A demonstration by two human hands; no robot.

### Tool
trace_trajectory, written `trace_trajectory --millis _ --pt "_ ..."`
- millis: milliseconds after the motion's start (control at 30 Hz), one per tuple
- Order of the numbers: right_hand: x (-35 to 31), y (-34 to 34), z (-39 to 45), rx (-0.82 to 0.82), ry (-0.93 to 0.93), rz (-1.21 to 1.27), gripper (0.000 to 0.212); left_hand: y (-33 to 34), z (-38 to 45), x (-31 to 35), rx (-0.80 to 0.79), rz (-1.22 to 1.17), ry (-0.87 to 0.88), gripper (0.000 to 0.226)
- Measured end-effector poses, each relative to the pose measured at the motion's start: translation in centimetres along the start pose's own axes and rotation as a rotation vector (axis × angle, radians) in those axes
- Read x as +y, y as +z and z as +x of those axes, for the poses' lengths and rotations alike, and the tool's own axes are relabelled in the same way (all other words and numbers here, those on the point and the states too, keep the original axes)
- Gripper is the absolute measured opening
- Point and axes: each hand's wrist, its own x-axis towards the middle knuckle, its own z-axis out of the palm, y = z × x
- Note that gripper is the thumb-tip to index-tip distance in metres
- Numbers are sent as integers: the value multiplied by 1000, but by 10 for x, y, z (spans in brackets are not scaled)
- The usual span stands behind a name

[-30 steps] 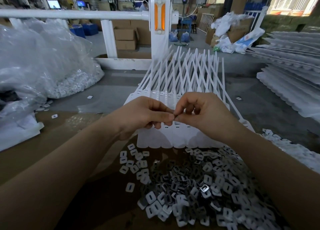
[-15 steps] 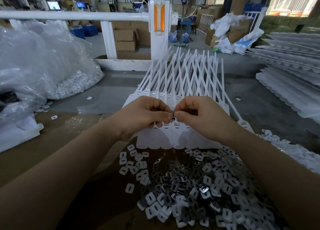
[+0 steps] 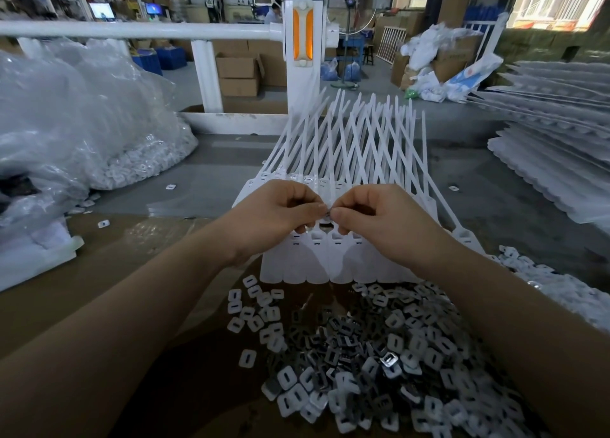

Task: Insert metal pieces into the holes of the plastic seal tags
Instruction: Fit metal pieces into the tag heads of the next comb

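A joined sheet of white plastic seal tags point(image 3: 333, 259) lies flat ahead of me, its long straps fanning away toward the white post. My left hand point(image 3: 277, 214) and my right hand point(image 3: 379, 221) meet fingertip to fingertip over the sheet's row of holes. Between the two thumbs and forefingers a small dark metal piece point(image 3: 327, 212) is pinched; most of it is hidden by the fingers. Close to me a heap of small metal pieces and white plastic caps point(image 3: 373, 355) lies on the brown cardboard point(image 3: 109, 272).
Clear plastic bags of white parts point(image 3: 82, 124) fill the left side. More stacked tag sheets point(image 3: 554, 147) lie at the right. A white railing and post point(image 3: 302, 41) stand beyond the straps, with cartons behind. Loose caps point(image 3: 561, 292) spill at the right edge.
Both hands have stayed together over the tag sheet, shifting slightly toward me; the fingertips have worked the small metal piece between them.
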Motion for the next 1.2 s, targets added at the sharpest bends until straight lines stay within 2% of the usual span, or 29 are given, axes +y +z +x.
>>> trace_trajectory --millis 133,333,467,767,933,1200 --pt "2 2 1 43 14 -65 7 -3 4 -2 48 164 -52 14" --pt "2 3 1 27 40 -92 10 7 12 -4 10 465 -168 16" --pt "3 2 1 23 46 -93 12 9 15 -3 9 534 -213 20" --pt "5 3 1 4 53 -121 8 4 16 0 -88 500 -203 14" --pt "5 3 0 -2 60 -110 7 6 17 0 -53 503 -212 17" --pt "4 2 1 7 53 -94 12 2 17 -3 -64 324 -233 7"
